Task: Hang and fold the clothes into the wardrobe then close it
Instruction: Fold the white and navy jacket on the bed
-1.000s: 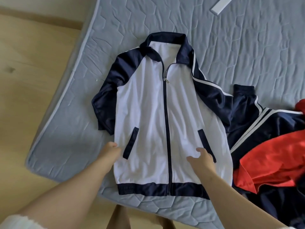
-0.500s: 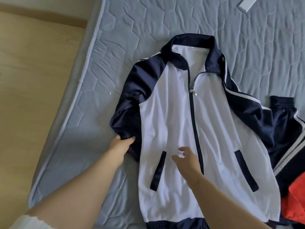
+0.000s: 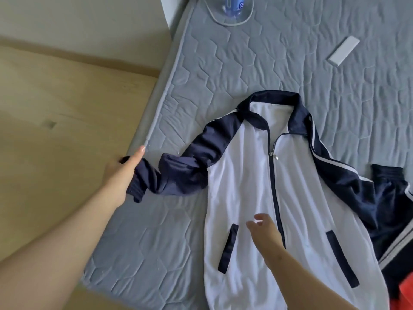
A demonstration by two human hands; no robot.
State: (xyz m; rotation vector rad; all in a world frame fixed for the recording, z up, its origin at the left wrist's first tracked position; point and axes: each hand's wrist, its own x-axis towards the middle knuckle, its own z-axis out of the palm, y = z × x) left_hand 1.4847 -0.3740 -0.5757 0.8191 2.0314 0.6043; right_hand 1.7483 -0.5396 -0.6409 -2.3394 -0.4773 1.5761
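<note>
- The left arm, bare, comes in from the lower left corner and reaches up and to the right, nearly straight.
- The left hand (image 3: 124, 175) grips the cuff end of the jacket sleeve (image 3: 178, 173). One finger lies straight and points away from the body.
- The right forearm, also bare, rises from the bottom edge and slants up to the left.
- The right hand (image 3: 264, 230) holds nothing. Its fingers (image 3: 260, 217) are loosely bent and slightly spread, palm down.
- The two hands are well apart, the left one farther out.
</note>
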